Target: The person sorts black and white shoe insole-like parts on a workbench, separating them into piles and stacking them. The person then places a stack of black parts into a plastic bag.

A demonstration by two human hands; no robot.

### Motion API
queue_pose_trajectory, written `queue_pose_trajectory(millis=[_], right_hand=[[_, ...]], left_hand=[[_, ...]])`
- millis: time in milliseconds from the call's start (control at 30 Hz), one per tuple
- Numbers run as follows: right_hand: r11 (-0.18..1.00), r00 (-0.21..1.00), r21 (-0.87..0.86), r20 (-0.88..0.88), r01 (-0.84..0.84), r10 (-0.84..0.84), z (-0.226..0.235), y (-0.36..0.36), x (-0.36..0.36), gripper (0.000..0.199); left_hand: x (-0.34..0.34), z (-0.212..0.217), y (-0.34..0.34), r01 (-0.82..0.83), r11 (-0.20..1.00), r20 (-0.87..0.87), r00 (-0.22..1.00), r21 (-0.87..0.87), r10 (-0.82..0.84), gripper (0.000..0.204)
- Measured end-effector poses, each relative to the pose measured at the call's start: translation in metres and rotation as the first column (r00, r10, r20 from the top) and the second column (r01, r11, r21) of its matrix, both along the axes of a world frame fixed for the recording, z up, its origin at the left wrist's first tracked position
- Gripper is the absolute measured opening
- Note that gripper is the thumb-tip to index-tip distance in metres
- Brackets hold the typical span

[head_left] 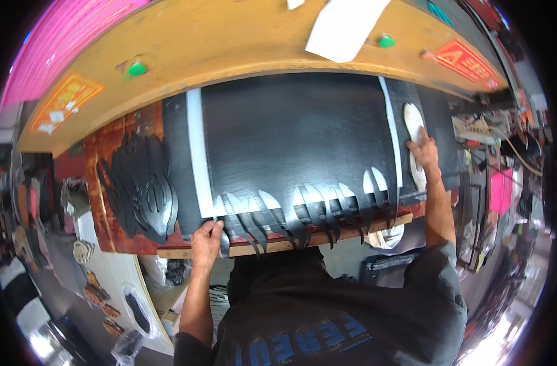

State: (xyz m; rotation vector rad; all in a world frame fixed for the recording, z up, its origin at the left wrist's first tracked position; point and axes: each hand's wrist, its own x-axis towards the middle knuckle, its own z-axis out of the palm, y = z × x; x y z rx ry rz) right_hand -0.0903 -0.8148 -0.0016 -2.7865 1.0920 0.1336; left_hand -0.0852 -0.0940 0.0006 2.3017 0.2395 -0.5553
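My left hand is closed in a pinch at the table's front edge, by the lower end of a white strip. What its fingertips hold, I cannot make out. On the right, my right hand grips a long off-white piece shaped like a shoe sole, which lies against the black sheet. Between my hands, several curved black cut pieces hang over the front edge, across a white band. A wide black sheet covers the tabletop behind them.
A heap of black cut pieces lies at the left on the reddish board. A yellow shelf front with green knobs closes off the far side, a white paper hanging from it. Along the front runs a wooden rail.
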Motion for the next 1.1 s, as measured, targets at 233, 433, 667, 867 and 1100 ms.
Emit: queue_pose_trajectory(millis=[233, 433, 667, 867, 1100], right_hand=[[0.981, 0.994, 0.188, -0.089, -0.045, 0.062, 0.087, 0.069, 0.019, 0.095], [0.832, 0.923, 0.423, 0.032, -0.360, 0.384, 0.123, 0.276, 0.058, 0.102], [0.796, 0.821, 0.349, -0.113, -0.495, 0.560, 0.122, 0.474, 0.153, 0.090], [0.809, 0.775, 0.226, -0.237, -0.542, 0.585, 0.110, 0.535, 0.210, 0.094], [0.884, 0.829, 0.138, -0.306, -0.447, 0.468, 0.083, 0.554, 0.224, 0.103]], left_hand=[[0.006, -0.006, 0.017, -0.036, 0.986, -0.043, 0.999, -0.163, 0.030, 0.042], [0.015, -0.035, 0.031, 0.006, 0.890, -0.199, 0.974, -0.455, -0.108, 0.040], [0.014, -0.047, 0.043, 0.185, 0.846, -0.011, 0.975, -0.500, -0.220, 0.039], [0.015, -0.039, 0.044, 0.211, 0.809, 0.087, 0.977, -0.548, -0.196, 0.041], [0.023, -0.040, 0.054, 0.221, 0.776, -0.043, 0.952, -0.591, -0.304, 0.043]])
